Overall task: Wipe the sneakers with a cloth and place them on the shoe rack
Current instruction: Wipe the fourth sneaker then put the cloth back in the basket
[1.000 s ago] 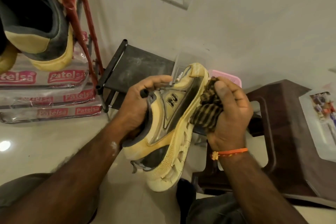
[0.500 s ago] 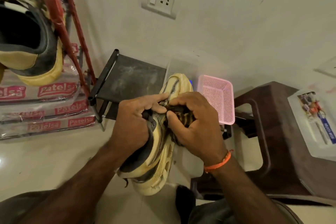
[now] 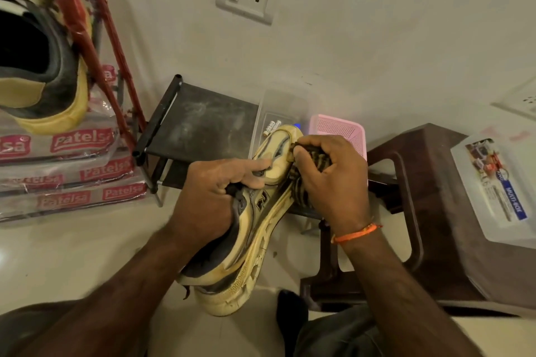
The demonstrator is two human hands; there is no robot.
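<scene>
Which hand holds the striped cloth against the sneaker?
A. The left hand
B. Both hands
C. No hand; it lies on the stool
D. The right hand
D: the right hand grips the cloth at the sneaker's toe, while the left hand holds the sneaker.

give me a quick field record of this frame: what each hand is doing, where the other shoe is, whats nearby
left hand: left hand grips the yellow sneaker at its collar
right hand: right hand holds the striped cloth against the sneaker's toe end
other sneaker: second sneaker sits on the red shoe rack
nearby: pink basket, brown stool, black low rack
stage: wiping under way, this sneaker not yet racked
</scene>
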